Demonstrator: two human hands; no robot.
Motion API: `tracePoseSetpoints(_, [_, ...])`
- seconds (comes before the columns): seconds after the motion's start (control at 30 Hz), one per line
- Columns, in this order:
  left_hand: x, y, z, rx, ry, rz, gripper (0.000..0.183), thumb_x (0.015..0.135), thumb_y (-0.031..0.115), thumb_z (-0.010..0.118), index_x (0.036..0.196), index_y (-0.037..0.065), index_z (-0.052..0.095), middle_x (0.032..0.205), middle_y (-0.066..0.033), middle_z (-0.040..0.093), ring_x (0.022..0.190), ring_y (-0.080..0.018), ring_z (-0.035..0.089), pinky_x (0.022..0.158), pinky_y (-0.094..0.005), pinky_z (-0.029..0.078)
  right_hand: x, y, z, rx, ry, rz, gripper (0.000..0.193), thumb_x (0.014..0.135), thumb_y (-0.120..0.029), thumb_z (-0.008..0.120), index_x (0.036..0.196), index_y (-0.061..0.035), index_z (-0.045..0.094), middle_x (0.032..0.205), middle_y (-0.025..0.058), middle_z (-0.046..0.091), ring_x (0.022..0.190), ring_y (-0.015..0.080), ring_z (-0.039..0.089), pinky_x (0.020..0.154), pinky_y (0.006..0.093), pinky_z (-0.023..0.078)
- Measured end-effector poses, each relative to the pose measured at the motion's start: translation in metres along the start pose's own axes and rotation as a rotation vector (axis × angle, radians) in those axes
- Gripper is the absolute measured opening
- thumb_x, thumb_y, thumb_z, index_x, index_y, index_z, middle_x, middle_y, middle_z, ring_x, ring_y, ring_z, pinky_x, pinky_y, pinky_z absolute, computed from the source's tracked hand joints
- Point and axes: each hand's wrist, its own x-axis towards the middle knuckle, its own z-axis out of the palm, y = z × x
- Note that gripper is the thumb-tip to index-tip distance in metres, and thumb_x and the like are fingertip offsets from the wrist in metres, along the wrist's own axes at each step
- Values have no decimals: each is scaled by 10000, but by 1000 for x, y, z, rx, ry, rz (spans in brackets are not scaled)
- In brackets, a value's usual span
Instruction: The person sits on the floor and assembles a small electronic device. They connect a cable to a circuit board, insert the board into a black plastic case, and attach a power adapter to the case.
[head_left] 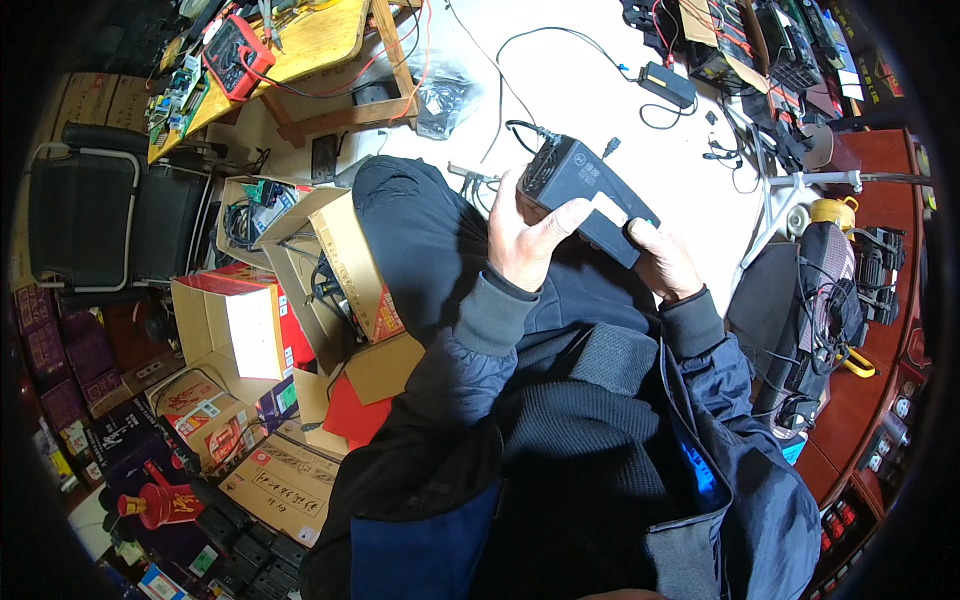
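Note:
I hold a black charger (573, 172), a box with a vented end and a cable coming out of that end, tilted above my lap. My left hand (525, 235) grips its vented end, with the thumb lying across the near side. At the other end, my right hand (665, 262) is closed around the corner, thumb on top near a small green spot. A pale label (608, 210) shows on the casing between my thumbs. The fingers under the charger are hidden.
On the white floor ahead lies another black charger (667, 85) with its cables. A wooden workbench (315, 50) at far left bears a red multimeter (237, 57). Opened cardboard boxes (345, 270) crowd my left. A black bag (822, 300) and cables stand by the reddish cabinet (880, 220) at right.

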Motion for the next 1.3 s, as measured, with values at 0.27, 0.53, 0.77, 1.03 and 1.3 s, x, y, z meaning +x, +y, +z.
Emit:
tracePoseSetpoints(0.27, [-6, 6, 11, 53, -7, 18, 496, 931, 84, 812, 1311, -29, 513, 1188, -113, 690, 1064, -153, 680, 950, -290, 562, 1, 2, 4, 28, -2, -9, 704, 915, -230, 805, 1491, 42, 503, 1370, 132, 642, 1296, 221, 584, 1126, 356, 445])
tracePoseSetpoints(0.53, [-3, -5, 0, 19, 3, -10, 492, 961, 163, 785, 1346, -28, 548, 1189, -104, 684, 1060, -145, 660, 960, -293, 546, 6, 8, -7, 168, 61, 33, 494, 1049, -398, 643, 1331, 8, 664, 1236, 106, 701, 1204, 185, 622, 1097, 335, 453])
tracePoseSetpoints(0.77, [11, -28, -26, -322, 53, -144, 431, 1042, 332, 678, 1322, 13, 602, 1223, -109, 661, 1104, -214, 667, 976, -400, 578, 19, 17, -18, -374, 18, -236, 450, 1111, -377, 539, 1245, 21, 700, 1176, 65, 697, 1108, 156, 609, 1050, 331, 449])
tracePoseSetpoints(1.03, [15, -44, -38, -357, 102, -217, 562, 1055, 357, 651, 1468, 0, 519, 1375, -170, 617, 1262, -300, 616, 1061, -477, 538, 12, 3, 7, -244, 119, 61, 648, 1118, -546, 418, 1332, 12, 668, 1178, 102, 701, 1059, 186, 674, 937, 348, 551])
tracePoseSetpoints(1.3, [12, -34, -28, -367, 51, -175, 412, 1003, 194, 718, 1344, 11, 576, 1246, -136, 645, 1166, -258, 640, 1026, -425, 542, 9, -13, 17, -478, -4, -56, 475, 957, -353, 758, 1275, -7, 683, 1092, 46, 705, 982, 126, 641, 919, 285, 499])
